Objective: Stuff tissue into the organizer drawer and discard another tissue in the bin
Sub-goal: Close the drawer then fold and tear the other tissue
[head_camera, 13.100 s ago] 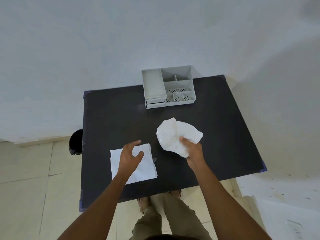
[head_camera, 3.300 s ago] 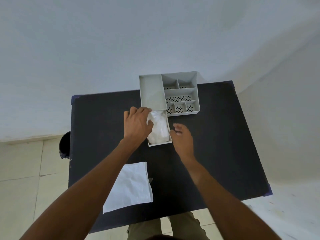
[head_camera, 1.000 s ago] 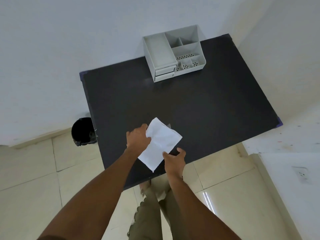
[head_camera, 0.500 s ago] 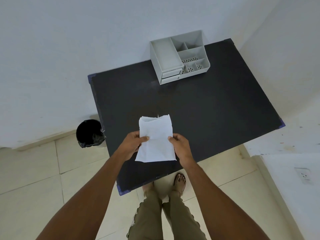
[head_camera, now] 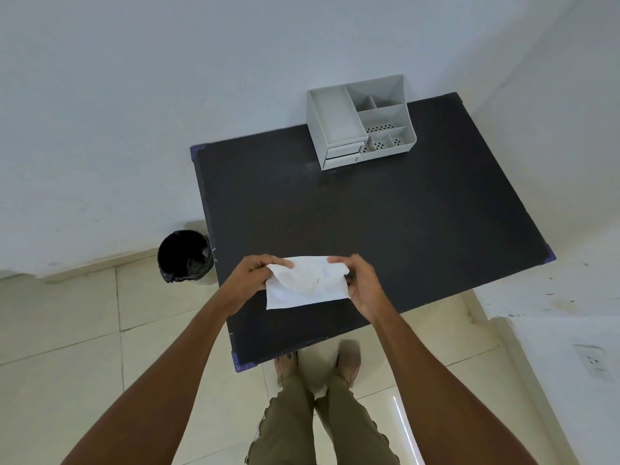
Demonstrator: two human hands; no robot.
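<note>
Above the near part of the black table [head_camera: 385, 229], a white tissue [head_camera: 307, 282] stretched between both hands, folded over along its top edge. Left hand [head_camera: 250, 280] pinching the tissue's upper left corner, thumb and fingertips closed on the paper; right hand [head_camera: 364, 285] likewise clamped on the upper right corner, lower edge of the sheet hanging free between them. At the table's far edge, the grey organizer [head_camera: 360, 127], both drawers pushed in. On the floor, left of the table, the black-lined bin [head_camera: 185, 256], well apart from the tissue.
</note>
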